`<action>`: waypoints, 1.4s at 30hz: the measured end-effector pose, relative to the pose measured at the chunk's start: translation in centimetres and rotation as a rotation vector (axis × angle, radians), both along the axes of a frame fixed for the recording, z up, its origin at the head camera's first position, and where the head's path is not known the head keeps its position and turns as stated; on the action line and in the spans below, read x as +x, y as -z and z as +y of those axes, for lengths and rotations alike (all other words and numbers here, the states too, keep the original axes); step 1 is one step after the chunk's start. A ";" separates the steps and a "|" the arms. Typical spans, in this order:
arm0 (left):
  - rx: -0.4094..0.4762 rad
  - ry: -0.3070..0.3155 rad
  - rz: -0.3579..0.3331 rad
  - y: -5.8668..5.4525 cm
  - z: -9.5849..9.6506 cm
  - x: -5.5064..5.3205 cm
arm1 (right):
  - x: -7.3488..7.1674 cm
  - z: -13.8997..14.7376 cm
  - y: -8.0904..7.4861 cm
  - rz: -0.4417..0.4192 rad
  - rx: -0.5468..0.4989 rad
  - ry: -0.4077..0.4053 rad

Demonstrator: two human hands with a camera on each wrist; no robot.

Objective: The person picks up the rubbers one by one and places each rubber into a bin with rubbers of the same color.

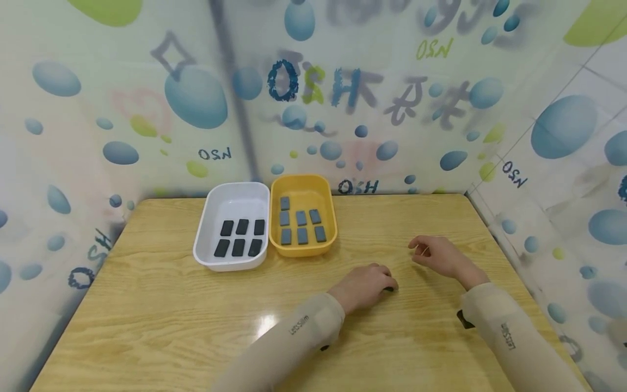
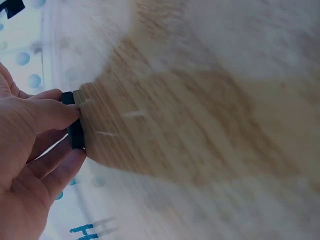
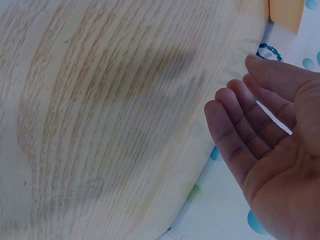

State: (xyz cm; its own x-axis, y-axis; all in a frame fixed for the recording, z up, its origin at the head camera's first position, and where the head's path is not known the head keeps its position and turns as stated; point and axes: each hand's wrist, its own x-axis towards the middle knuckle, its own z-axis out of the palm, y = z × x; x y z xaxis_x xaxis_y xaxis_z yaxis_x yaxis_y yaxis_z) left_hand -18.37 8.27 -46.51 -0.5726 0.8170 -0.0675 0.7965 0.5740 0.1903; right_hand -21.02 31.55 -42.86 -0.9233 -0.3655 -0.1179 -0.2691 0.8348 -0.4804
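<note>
My left hand [image 1: 364, 287] is low over the right-centre of the wooden table. Between its thumb and fingers it pinches a small black rectangular block [image 2: 76, 122], seen edge-on in the left wrist view. In the head view most of that block hides under the hand. To the right, my right hand [image 1: 439, 256] hovers over the table with nothing in it, its fingers loosely bent; the right wrist view shows its bare palm and fingers [image 3: 232, 130]. A white tray [image 1: 231, 267] holds several black blocks in two rows. Beside it, a yellow tray [image 1: 303, 252] holds several grey-blue blocks.
Both trays stand side by side at the back of the wooden table [image 1: 161, 310], left of the hands. A patterned curtain or wall covering [image 1: 313, 136] rises right behind the table's back edge, with more of it along the left and right sides.
</note>
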 end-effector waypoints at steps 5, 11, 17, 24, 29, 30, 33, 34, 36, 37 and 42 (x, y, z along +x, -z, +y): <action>-0.007 -0.010 0.004 -0.1 -0.1 -0.1 | 0.1 -0.2 0.1 0.000 -0.002 0.005; 0.013 -0.007 0.005 0.2 -0.7 -0.3 | 0.1 -0.4 0.1 -0.001 -0.003 0.002; 0.071 -0.006 -0.024 0.2 -1.5 -0.6 | 0.1 -0.7 -0.1 -0.017 -0.015 0.001; 0.088 0.012 -0.028 -0.2 -2.0 -0.4 | 0.0 -1.1 -0.1 -0.014 -0.011 -0.002; 0.068 0.020 -0.031 -0.6 -2.5 -0.1 | -0.1 -1.3 0.0 -0.029 -0.002 -0.001; 0.064 0.023 -0.031 -0.6 -2.6 -0.1 | -0.1 -1.4 0.0 -0.033 -0.001 0.000; 0.059 0.028 -0.034 -0.9 -3.0 -0.1 | -0.1 -1.5 0.0 -0.036 0.006 0.003; 0.056 0.031 -0.034 -1.0 -3.2 -0.1 | -0.1 -1.5 0.0 -0.036 0.007 0.004; 0.052 0.037 -0.034 -1.2 -3.5 -0.1 | -0.1 -1.6 0.0 -0.037 0.009 0.007; 0.049 0.041 -0.035 -1.3 -3.6 -0.1 | -0.1 -1.6 0.0 -0.037 0.010 0.006; 0.038 0.074 -0.028 -1.6 -4.4 0.2 | -0.1 -1.5 0.2 -0.046 0.017 -0.005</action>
